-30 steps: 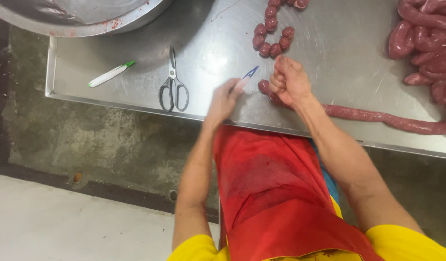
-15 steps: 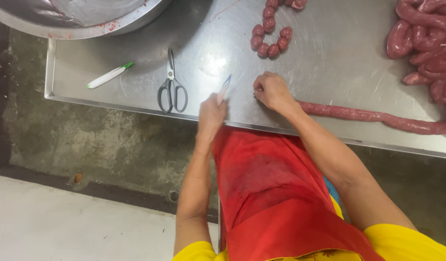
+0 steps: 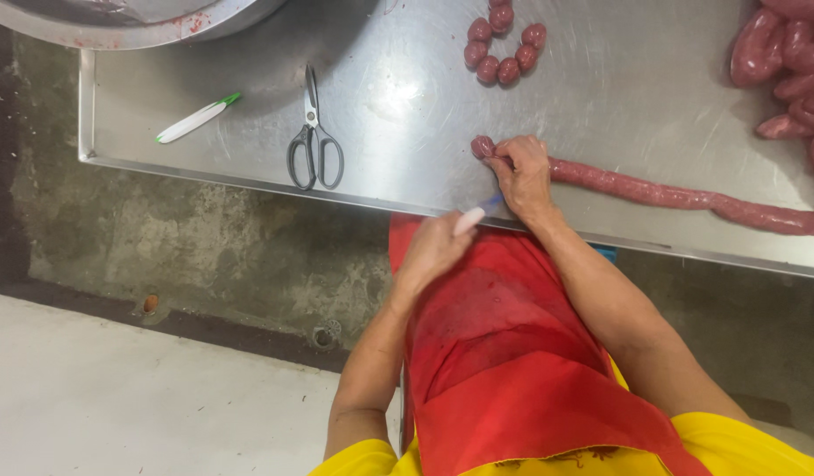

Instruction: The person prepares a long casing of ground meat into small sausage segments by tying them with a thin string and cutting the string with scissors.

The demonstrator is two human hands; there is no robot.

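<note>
A long raw sausage rope (image 3: 654, 191) lies along the front of the steel table (image 3: 407, 97). My right hand (image 3: 523, 174) grips its left end, whose round tip (image 3: 483, 145) sticks out past my fingers. My left hand (image 3: 435, 249) is just off the table's front edge, over my red apron (image 3: 512, 353), closed on a small white and blue tool (image 3: 477, 214) that points toward my right hand.
Grey-handled scissors (image 3: 313, 141) lie left of my hands. A white and green pen-like tool (image 3: 197, 118) lies further left. A curled string of small sausage links (image 3: 505, 46) is behind, a sausage pile (image 3: 790, 79) at right, a large metal bowl (image 3: 133, 22) at top left.
My left hand has pulled back off the table toward my body with the tool. My right hand still holds the sausage end. The view has shifted slightly.
</note>
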